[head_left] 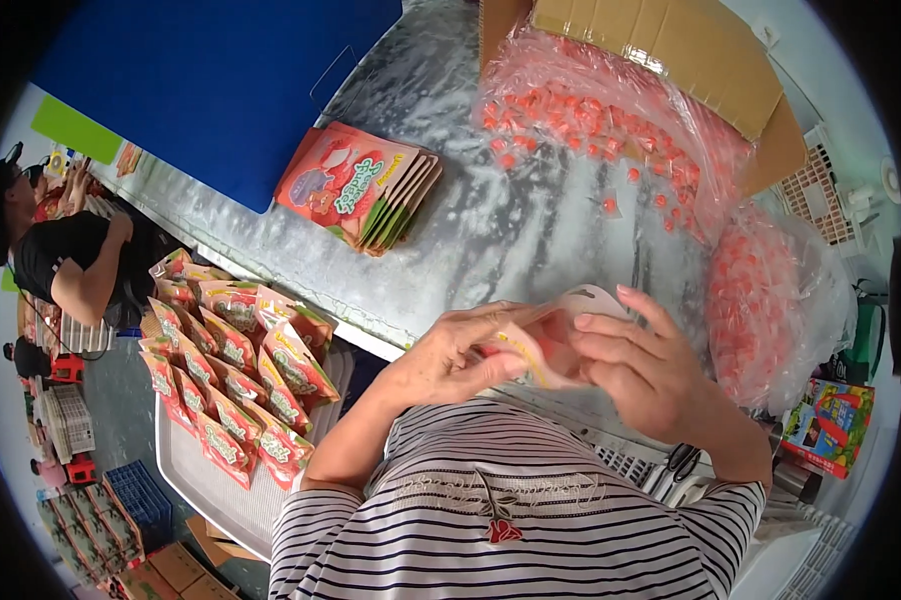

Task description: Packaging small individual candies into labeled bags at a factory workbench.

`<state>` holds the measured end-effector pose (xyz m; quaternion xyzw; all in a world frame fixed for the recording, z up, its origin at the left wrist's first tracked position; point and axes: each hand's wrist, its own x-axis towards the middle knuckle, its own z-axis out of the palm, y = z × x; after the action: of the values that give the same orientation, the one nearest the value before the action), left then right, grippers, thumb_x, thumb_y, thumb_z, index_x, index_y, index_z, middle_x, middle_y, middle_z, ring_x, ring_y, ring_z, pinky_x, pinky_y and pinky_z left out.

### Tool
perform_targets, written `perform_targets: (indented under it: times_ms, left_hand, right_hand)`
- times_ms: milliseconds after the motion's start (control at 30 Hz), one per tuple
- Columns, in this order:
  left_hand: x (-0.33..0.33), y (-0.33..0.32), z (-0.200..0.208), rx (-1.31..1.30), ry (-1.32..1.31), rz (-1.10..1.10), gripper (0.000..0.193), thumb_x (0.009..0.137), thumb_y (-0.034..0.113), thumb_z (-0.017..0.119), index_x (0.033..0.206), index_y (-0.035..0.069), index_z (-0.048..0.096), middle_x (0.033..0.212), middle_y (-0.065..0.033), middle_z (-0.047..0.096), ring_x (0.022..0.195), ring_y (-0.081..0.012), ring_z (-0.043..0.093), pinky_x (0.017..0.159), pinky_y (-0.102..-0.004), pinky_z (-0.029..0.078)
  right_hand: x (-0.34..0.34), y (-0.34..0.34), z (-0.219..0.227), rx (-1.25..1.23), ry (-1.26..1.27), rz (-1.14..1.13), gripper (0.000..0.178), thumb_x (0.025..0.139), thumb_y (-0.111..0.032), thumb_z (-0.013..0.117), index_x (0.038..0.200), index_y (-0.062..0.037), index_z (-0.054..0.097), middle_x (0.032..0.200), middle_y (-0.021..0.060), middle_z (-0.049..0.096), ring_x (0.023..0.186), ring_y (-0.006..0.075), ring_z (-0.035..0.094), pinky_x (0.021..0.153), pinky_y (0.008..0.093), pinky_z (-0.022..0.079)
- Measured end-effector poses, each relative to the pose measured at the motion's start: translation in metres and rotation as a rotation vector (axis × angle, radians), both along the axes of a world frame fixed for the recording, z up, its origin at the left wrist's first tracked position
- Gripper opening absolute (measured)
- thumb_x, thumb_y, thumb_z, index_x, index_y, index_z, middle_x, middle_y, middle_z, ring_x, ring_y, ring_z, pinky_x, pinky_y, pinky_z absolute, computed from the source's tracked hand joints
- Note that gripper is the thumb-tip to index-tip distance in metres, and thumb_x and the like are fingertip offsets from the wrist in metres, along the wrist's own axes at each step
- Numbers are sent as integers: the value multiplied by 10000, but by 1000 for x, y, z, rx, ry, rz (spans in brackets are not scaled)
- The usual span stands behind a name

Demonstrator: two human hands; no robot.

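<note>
Close to the striped shirt, both hands are working one small, flat pink-and-white printed plastic pouch [551, 340], held just above the near edge of the grey metal worktop [531, 230]. The left hand [451, 355] is pinching the pouch's left edge, fingers closed on it and thumb on top. The right hand [641, 375] is cupping the other side, its fingers [611, 325] lying narrow across the pouch's face. Judging from this grip, the mouth is best kept pulled apart evenly and level, so nothing spills or creases the seam.

Both forearms are rising from the lower edge, elbows bent, wrists turned inward towards each other.

To the left, lower down, filled pouches are standing in rows in a pale grey tray [206, 490]. Farther out on the worktop, a fanned stack of empty printed pouches [361, 185] is lying beside a blue board [211, 90]. Beyond, small red-wrapped sweets [571, 120] are spilling from clear bags by a brown cardboard box [671, 50].
</note>
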<state>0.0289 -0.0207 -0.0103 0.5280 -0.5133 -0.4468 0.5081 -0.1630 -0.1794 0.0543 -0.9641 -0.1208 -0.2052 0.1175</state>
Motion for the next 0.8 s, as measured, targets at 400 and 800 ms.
perform_targets:
  times_ms: [400,800]
  left_hand:
    - [-31,2,-18,-286,-258,166,359,965,137,446,1225,-87,552,997,-211,661,850,-327,638,806,-394,496]
    - [-45,5,-43,-330,-141,274,275,989,120,447,1123,-80,579,864,-189,614,740,-302,589,660,-385,480]
  right_hand:
    - [26,-5,9,445,726,-19,235,799,-145,692,959,7,609,992,151,660,918,348,621,789,413,457]
    - [36,-7,-2,618,853,-1,176,827,-81,635,980,-3,601,882,180,624,830,352,597,721,401,479]
